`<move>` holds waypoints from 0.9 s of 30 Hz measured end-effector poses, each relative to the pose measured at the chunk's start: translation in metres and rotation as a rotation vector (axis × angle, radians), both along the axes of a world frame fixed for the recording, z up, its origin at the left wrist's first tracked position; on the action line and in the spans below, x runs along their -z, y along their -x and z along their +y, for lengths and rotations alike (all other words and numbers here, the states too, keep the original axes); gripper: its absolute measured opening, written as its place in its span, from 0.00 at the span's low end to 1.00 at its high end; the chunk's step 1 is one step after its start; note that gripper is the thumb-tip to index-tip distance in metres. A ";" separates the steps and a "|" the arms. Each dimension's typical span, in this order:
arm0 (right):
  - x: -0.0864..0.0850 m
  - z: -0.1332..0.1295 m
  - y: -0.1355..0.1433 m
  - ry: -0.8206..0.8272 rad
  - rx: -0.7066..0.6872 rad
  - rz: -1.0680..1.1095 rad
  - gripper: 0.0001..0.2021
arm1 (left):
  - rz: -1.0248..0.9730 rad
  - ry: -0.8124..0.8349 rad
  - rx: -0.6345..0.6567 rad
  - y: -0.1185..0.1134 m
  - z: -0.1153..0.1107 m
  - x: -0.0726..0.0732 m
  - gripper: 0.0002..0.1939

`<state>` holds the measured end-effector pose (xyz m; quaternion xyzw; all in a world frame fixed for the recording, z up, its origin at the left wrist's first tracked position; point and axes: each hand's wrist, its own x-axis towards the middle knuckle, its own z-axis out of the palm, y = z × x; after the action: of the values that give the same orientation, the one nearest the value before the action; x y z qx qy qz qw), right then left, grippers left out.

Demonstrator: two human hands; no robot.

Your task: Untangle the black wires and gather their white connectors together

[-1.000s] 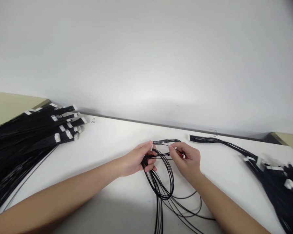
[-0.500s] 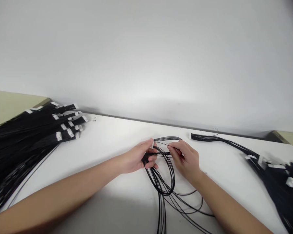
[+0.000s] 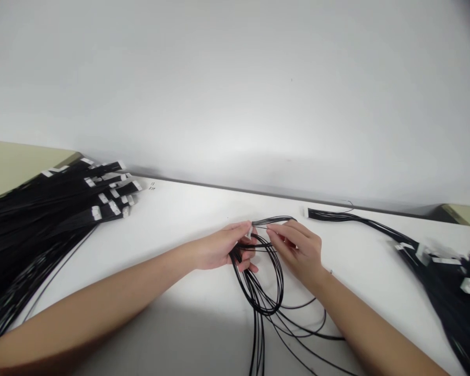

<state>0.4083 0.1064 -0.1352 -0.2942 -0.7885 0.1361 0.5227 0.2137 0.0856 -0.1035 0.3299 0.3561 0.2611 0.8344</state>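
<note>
Between thumb and fingers, my left hand point(image 3: 237, 245) grips a small white connector point(image 3: 249, 231), with black wires running from its right side. The looped bundle of black wires point(image 3: 280, 282) passes through the lower fingers of that hand and hangs down over the table. My right hand point(image 3: 297, 245) pinches a single black wire point(image 3: 260, 226) just right of the connector. Other wires from the connector arc over and behind the right hand. Whether the tip of the pinched wire is inside the connector is too small to tell.
At the left lies a big pile of black wire harnesses point(image 3: 35, 230) with white connectors. Another pile of harnesses point(image 3: 450, 292) is at the right, and one harness end with a white connector point(image 3: 306, 213) reaches toward the middle. A pale wall point(image 3: 235, 104) rises behind the white table point(image 3: 172, 209).
My right fingertips have shifted slightly left, closer to the connector, along with the pinched wire. My left hand keeps its hold. The camera view has moved a little.
</note>
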 end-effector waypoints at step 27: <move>-0.013 -0.009 0.001 -0.250 0.271 -0.124 0.08 | -0.119 0.122 -0.251 -0.005 0.001 0.002 0.16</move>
<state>0.4069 0.0976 -0.1225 -0.3384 -0.7832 -0.0529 0.5190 0.2183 0.0866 -0.1053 0.2153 0.3594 0.3603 0.8335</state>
